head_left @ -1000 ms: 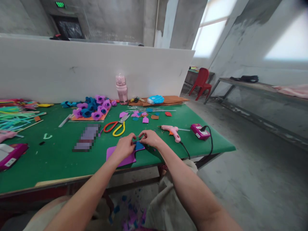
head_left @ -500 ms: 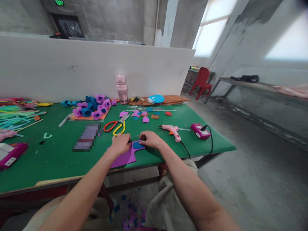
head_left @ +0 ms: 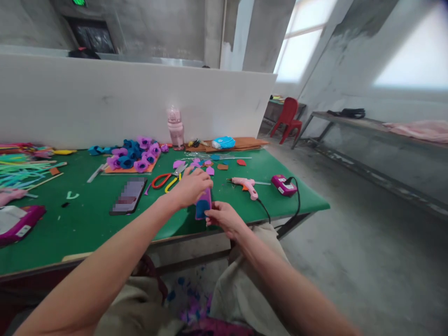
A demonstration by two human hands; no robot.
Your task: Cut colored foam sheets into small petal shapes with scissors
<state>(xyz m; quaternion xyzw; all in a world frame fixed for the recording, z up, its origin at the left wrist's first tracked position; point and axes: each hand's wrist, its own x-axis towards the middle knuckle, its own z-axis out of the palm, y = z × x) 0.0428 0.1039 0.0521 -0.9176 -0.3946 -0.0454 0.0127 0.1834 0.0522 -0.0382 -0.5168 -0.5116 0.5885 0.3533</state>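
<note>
Between my hands is a purple craft-foam sheet with a blue foam piece against it, turned so that only a narrow part shows. My left hand is closed over the sheet's far end, and its fingertips are partly hidden. Lower down, my right hand pinches the near right edge by the blue piece. Just beyond my left hand lie scissors with one red and one yellow handle, partly covered by the hand.
A pink glue gun and a magenta power block with a black cord are to the right. A phone lies left. Foam flowers, a pink bottle and cut petals stand or lie farther back.
The purple sheet has been lifted and turned from lying flat to a narrow upright-looking position. My left hand moved right and away from me; my right hand moved slightly nearer.
</note>
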